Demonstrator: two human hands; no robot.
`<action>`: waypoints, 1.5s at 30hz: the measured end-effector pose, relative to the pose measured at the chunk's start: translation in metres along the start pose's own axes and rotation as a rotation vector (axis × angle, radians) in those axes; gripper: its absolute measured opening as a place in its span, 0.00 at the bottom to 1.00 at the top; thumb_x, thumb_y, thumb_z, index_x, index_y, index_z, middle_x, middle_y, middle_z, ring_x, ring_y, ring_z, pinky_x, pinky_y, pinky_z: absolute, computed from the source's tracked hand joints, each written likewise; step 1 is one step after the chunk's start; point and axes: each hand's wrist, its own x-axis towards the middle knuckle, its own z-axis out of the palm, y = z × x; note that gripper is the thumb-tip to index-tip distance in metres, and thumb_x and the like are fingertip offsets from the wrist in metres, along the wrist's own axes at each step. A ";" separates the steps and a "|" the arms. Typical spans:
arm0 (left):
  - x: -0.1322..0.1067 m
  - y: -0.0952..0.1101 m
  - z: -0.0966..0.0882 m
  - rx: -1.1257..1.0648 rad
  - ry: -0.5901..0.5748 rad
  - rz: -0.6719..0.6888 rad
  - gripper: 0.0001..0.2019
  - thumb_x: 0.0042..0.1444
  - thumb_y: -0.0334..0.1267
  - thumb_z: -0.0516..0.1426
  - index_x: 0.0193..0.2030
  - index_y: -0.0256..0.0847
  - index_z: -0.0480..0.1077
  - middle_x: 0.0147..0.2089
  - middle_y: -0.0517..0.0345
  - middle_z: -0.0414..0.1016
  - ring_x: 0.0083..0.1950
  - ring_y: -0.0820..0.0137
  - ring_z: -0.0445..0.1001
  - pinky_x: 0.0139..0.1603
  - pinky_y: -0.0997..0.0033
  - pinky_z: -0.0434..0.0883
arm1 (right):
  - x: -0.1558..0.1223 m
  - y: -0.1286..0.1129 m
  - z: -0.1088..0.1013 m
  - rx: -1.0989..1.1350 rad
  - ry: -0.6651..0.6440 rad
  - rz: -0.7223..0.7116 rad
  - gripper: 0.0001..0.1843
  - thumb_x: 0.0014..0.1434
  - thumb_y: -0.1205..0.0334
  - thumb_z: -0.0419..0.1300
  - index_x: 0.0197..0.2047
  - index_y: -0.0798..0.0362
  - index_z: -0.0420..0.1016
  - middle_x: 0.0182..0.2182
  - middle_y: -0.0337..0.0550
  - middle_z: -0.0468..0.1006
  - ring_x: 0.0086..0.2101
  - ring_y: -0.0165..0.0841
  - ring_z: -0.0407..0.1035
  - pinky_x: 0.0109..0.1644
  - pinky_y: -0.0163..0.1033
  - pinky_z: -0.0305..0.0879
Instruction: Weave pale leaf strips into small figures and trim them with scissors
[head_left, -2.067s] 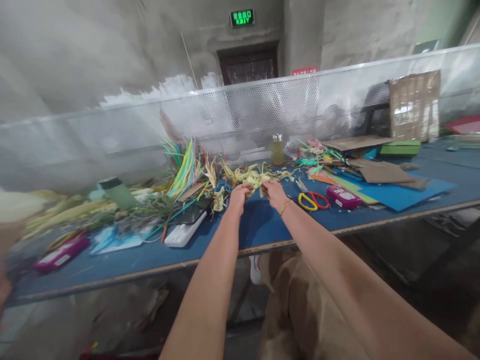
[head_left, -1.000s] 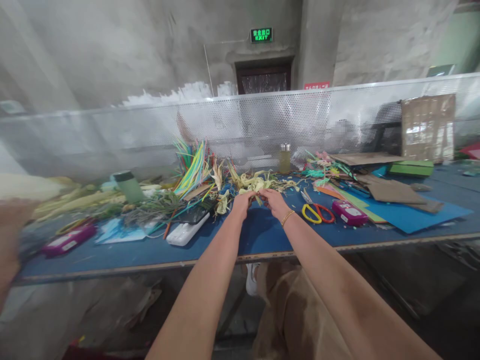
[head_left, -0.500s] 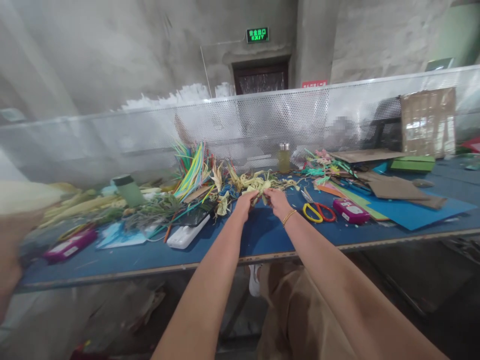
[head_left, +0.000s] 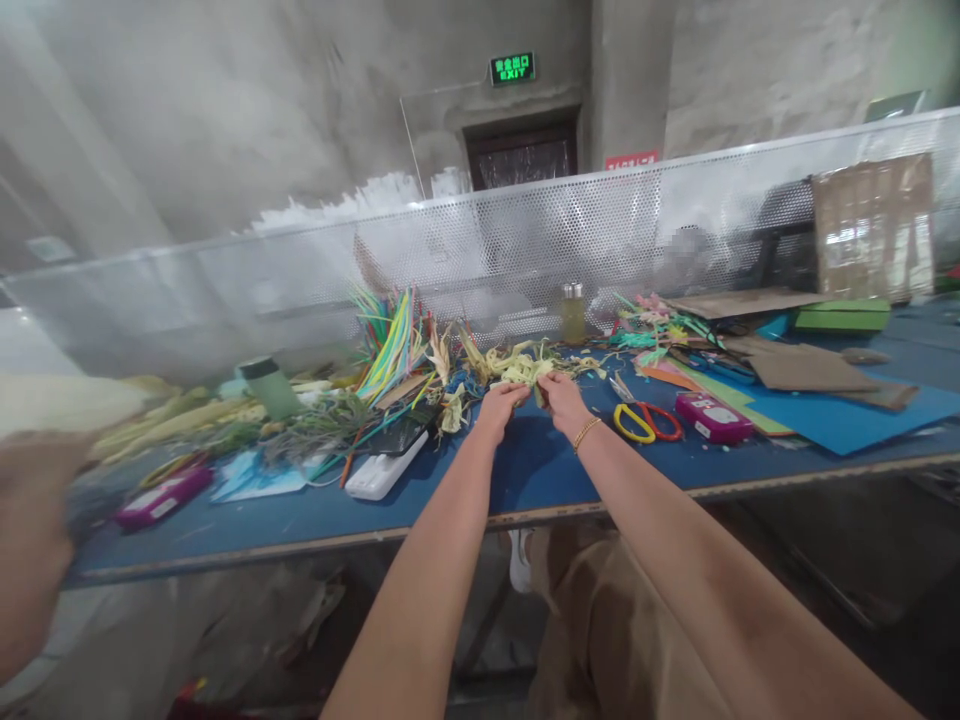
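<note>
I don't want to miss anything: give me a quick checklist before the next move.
1. Left hand at the pale strips: ok, fingertips closed on them.
2. Right hand at the same strips: ok, fingertips closed on them.
3. Firm grip: cannot tell.
4. Scissors apart from the hands: ok, lying to their right.
5. Wrists bare: not ok, bracelet on the right one.
6. Bottle upright: ok.

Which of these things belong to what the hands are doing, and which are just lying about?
In use:
left hand
right hand
pale leafy strips, pinched between them

Seemingly just lying about, untouched by these hands:
yellow-and-red scissors
purple box beside them
blue sheet
bottle at the back
</note>
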 end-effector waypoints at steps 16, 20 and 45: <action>0.001 -0.001 -0.001 0.035 0.017 0.070 0.14 0.39 0.46 0.66 0.23 0.35 0.74 0.16 0.62 0.62 0.21 0.76 0.56 0.23 0.72 0.52 | -0.002 0.001 -0.001 -0.092 -0.090 -0.023 0.19 0.37 0.51 0.70 0.23 0.53 0.68 0.16 0.31 0.66 0.21 0.25 0.58 0.26 0.33 0.55; 0.001 -0.001 -0.001 0.029 0.036 0.054 0.13 0.39 0.45 0.65 0.23 0.35 0.74 0.17 0.61 0.64 0.21 0.75 0.58 0.24 0.72 0.54 | -0.004 0.000 0.002 -0.089 -0.074 -0.002 0.18 0.38 0.51 0.70 0.24 0.53 0.70 0.17 0.32 0.68 0.22 0.26 0.61 0.28 0.34 0.57; 0.004 -0.002 -0.001 0.002 0.031 -0.026 0.14 0.38 0.46 0.66 0.26 0.36 0.76 0.20 0.59 0.68 0.21 0.75 0.61 0.22 0.73 0.52 | -0.002 -0.001 0.000 -0.078 0.023 0.022 0.12 0.43 0.55 0.67 0.26 0.54 0.72 0.18 0.35 0.69 0.21 0.26 0.59 0.24 0.33 0.53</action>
